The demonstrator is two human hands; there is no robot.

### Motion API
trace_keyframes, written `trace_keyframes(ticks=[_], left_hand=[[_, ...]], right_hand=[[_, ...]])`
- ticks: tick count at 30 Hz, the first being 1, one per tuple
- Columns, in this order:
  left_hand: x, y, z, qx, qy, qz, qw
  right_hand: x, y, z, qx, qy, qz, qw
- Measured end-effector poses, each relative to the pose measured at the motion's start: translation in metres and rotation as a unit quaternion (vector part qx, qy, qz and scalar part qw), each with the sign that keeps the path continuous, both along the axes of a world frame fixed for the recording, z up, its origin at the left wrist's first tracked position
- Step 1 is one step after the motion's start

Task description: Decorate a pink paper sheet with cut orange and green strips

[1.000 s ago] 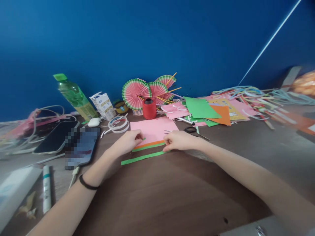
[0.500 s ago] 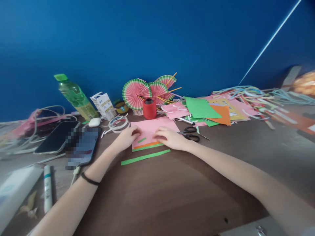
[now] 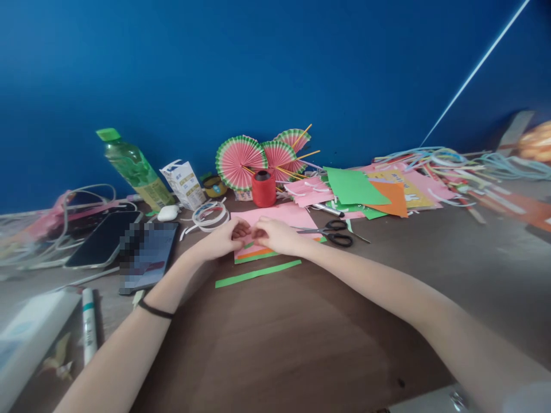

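Observation:
My left hand (image 3: 221, 241) and my right hand (image 3: 278, 235) meet fingertip to fingertip over a pink paper sheet (image 3: 284, 216). Both hands have their fingers curled into a pinch; what they pinch is hidden. A small green scrap (image 3: 248, 245) lies on the pink sheet just below the fingertips. Orange (image 3: 258, 253) and green edges of other sheets stick out under the pink sheet's near side. A loose green paper strip (image 3: 258, 273) lies on the brown table, closer to me than the hands.
Black scissors (image 3: 338, 235) lie right of my right hand. Behind are a red thread spool (image 3: 263, 188), paper fans (image 3: 241, 162), and green (image 3: 353, 186) and orange sheets. To the left are tape rings (image 3: 209, 215), a carton, a green bottle (image 3: 133, 169), two phones (image 3: 103, 240) and a marker (image 3: 88, 324).
My right hand left the loose green strip and slid left onto the pink sheet until it met my left hand. The small green scrap went from my left fingers onto the sheet.

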State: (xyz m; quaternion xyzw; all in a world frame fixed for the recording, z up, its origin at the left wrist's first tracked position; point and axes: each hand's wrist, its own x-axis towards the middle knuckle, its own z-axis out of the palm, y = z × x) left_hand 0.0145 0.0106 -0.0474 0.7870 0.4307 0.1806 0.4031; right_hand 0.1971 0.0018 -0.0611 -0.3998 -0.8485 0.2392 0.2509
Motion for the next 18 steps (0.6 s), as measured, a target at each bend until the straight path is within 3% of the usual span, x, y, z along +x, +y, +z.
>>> trace_keyframes(ticks=[11,18], left_hand=[[-0.002,0.002,-0.003,0.002,0.007,-0.005,1.0],[0.006,-0.006,0.008,0.038,0.114,-0.01,0.993]], right_hand=[[-0.001,0.009,-0.007,-0.006,-0.019,0.005,1.0],[0.029,0.002,0.015,-0.108,0.014,-0.026,0.994]])
